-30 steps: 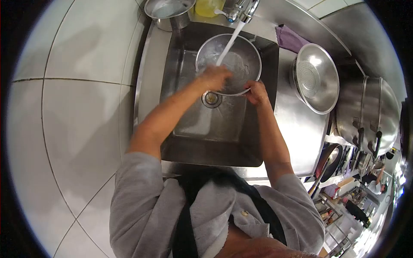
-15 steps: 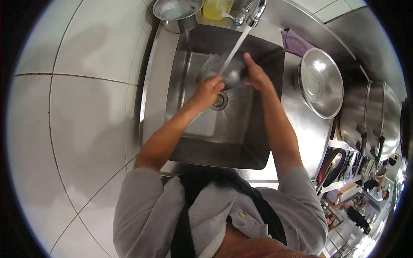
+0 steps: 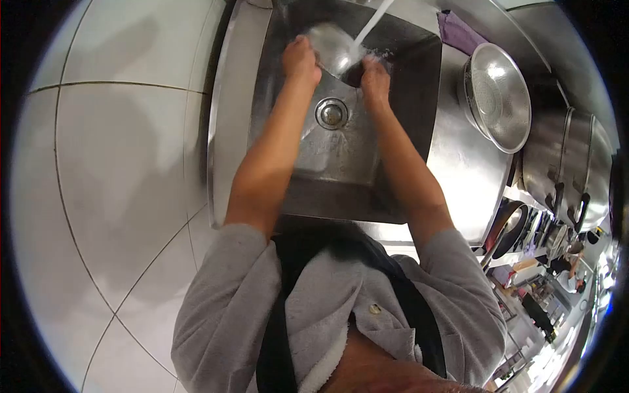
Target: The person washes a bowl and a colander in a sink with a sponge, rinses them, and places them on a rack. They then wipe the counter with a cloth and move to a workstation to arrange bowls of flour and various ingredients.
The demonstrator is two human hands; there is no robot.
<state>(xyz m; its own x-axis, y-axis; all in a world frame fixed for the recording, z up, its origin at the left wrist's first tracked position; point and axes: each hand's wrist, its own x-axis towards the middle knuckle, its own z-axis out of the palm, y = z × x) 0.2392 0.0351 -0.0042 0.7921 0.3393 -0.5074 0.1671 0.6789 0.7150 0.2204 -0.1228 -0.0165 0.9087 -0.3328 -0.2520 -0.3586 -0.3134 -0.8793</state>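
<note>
A shiny, rounded metal bowl (image 3: 329, 47) is tilted in the upper part of the steel sink (image 3: 341, 169), beneath running water (image 3: 373, 23). My left hand (image 3: 301, 61) grips its left edge with the fingers closed. On the opposite side, my right hand (image 3: 375, 80) is closed at the bowl's right edge, beside the splashing stream; its fingertips are partly hidden by water and blur. Below both hands lies the round drain (image 3: 331, 113).
Stacked metal bowls or strainers (image 3: 501, 98) stand on the right counter, near a purple cloth (image 3: 460, 31). Large steel pots (image 3: 570, 167) are farther right, above a shelf with pans (image 3: 508, 229). White tiles (image 3: 124, 157) cover the left side. A person (image 3: 569, 278) is in the far background.
The bowl has turned and now shows a broad shiny surface. My left hand moved up and left along its edge; my right hand has closed in on the right edge. The view has shifted.
</note>
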